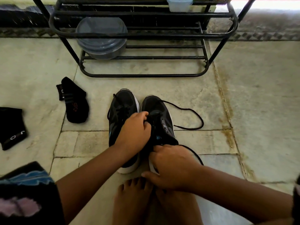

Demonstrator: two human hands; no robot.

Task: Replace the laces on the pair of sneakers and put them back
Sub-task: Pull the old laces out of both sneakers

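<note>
Two black sneakers with white soles stand side by side on the stone floor, toes pointing away from me. The left sneaker [122, 103] is laced. On the right sneaker [158, 106] my left hand [134, 130] pinches the black lace at the eyelets. My right hand [172, 166] grips that shoe's heel and collar. A loose black lace [193, 111] runs from the right shoe's front and loops across the floor to the right. Another strand of lace passes behind my right wrist.
A black metal shoe rack [146, 75] stands just beyond the shoes, holding a round lidded grey container [101, 38] and a small clear box [179, 4]. Two black socks [75, 101] [11, 127] lie to the left. My bare feet [138, 198] rest near the heels.
</note>
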